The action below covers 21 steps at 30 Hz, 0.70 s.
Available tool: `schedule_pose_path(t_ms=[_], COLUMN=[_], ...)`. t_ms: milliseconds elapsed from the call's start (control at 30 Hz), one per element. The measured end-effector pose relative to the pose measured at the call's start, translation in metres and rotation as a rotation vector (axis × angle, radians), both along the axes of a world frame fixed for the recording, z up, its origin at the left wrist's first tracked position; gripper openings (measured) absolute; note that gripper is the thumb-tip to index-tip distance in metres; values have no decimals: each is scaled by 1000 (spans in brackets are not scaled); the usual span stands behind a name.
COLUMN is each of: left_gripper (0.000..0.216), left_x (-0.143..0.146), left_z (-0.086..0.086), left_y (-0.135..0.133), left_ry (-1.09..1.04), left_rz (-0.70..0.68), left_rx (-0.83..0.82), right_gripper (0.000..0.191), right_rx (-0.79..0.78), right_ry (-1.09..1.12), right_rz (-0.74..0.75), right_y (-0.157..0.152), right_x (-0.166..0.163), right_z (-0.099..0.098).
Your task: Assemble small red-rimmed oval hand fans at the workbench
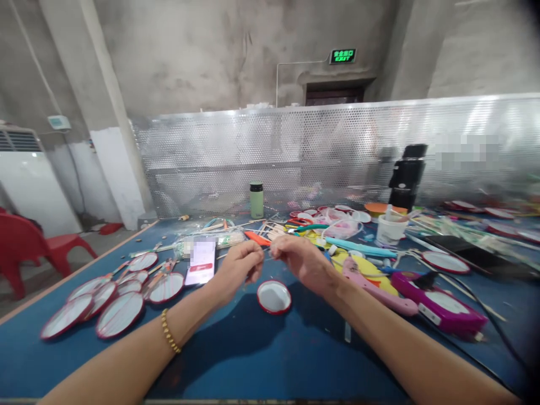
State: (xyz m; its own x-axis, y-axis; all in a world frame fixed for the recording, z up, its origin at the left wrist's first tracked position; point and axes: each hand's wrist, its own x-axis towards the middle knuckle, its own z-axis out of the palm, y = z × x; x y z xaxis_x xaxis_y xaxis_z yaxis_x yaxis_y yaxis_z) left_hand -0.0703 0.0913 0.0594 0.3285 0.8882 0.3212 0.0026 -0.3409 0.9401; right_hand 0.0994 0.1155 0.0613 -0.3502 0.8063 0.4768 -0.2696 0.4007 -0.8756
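My left hand [241, 263] is held above the table with its fingers curled in a pinch. Just to its right, my right hand [304, 263] is pinched too, with the fingertips of both close together but apart. Whatever lies between the fingers is too small or hidden to make out. Below and between them, a small round white disc with a red rim [274, 297] rests flat on the blue table [236, 354]. An orange pointed object [256, 238] lies behind the fingertips.
Several red-rimmed discs on sticks [120, 315] lie at left beside a lit phone [201, 261]. To the right are a pink tool [377, 289], a purple device [439, 304] with a black cable and a white tub [391, 229]. A green bottle [256, 201] and black flask [407, 179] stand behind.
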Motion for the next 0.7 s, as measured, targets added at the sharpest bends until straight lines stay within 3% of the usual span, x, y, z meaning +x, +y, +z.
schedule_pose_path(t_ms=[167,333,467,567,700], left_gripper=[11,18,17,29,39], left_x=[4,4,3,1,-7], left_z=[-7,-12,-11,-8,-13], left_y=[3,6,3,2,1], left_ry=[-46,-20,36,192,532], left_rz=[26,8,-76,-72,113], left_rx=[-42,-61,-28,44,285], right_gripper=[15,16,36,44,40], right_rx=[0,-157,-185,-125,-72], right_ry=[113,172,57,-88,-197], right_rz=[71,155,166,100,-63], right_y=[-5,-12,-13,-10,-8], right_x=[1,4,6,11,27], right_z=[6,13,12,13,24])
